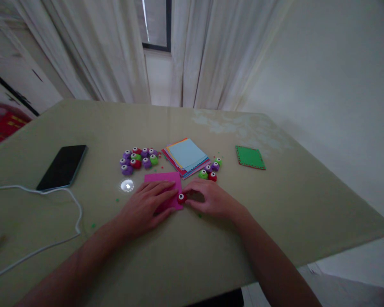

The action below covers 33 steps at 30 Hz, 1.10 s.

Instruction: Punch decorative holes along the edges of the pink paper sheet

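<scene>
- The desk [275, 221] fills my view, olive-topped, with pale curtains behind it at twelve o'clock.
- A black phone [63, 166] lies at ten o'clock from my hands, its white cable [73, 204] trailing off toward eight.
- A stack of coloured paper squares [186, 157] sits at twelve o'clock, just beyond the work; a green sheet [250, 157] lies well apart at two.
- My left hand [145, 207] lies flat, fingers spread, pressing down the pink paper [166, 181].
- My right hand [211, 199] is curled onto a small red craft punch [181, 197] at the paper's right edge; how firmly it grips I cannot tell.
- The two hands sit close, almost touching at the punch.
- A cluster of purple, green and red punches [138, 158] rests at eleven o'clock, a smaller group [210, 169] at one.
- My judgement: keep the sheet pinned flat, seat the edge fully in the punch slot, then press straight down so the cut comes clean.
</scene>
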Each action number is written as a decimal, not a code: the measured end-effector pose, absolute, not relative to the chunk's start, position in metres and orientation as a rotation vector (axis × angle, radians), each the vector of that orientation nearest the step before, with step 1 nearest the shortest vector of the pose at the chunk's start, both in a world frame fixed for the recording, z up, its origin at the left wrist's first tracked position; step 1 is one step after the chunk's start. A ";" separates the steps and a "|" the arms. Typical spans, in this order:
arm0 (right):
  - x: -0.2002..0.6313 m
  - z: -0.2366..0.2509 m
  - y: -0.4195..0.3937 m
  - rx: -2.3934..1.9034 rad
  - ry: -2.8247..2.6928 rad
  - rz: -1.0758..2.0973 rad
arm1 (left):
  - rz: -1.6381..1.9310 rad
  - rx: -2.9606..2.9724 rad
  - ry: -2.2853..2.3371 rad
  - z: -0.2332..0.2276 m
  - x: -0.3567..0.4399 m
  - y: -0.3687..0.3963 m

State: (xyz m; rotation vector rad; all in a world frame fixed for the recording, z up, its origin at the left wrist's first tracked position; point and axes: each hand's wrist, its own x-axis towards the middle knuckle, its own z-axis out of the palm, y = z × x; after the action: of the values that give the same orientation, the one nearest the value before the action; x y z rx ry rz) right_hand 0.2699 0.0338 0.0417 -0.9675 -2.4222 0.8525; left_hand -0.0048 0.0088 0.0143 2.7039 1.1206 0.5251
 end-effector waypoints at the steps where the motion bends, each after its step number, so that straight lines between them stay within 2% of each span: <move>1: 0.270 0.041 0.034 -0.963 -2.421 0.851 | 0.519 2.706 1.119 0.014 -0.005 0.009; 6: 0.271 0.041 0.034 -0.960 -2.405 0.854 | 0.536 2.722 1.112 0.015 -0.005 0.010; 13: 0.273 0.050 0.031 -0.935 -2.377 0.818 | 0.737 2.795 0.992 0.029 -0.005 0.005; 19: 0.273 0.051 0.030 -0.860 -2.403 0.794 | 0.523 2.871 0.984 0.032 0.000 0.001; 33: 0.267 0.052 0.025 -0.850 -2.503 0.555 | 0.479 2.653 1.046 0.039 0.002 0.000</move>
State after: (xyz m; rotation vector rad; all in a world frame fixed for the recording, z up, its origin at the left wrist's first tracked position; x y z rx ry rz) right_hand 0.2672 0.0249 0.0521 -0.8501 -2.5035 0.5552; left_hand 0.0024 0.0000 0.0391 2.6533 1.0461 0.4790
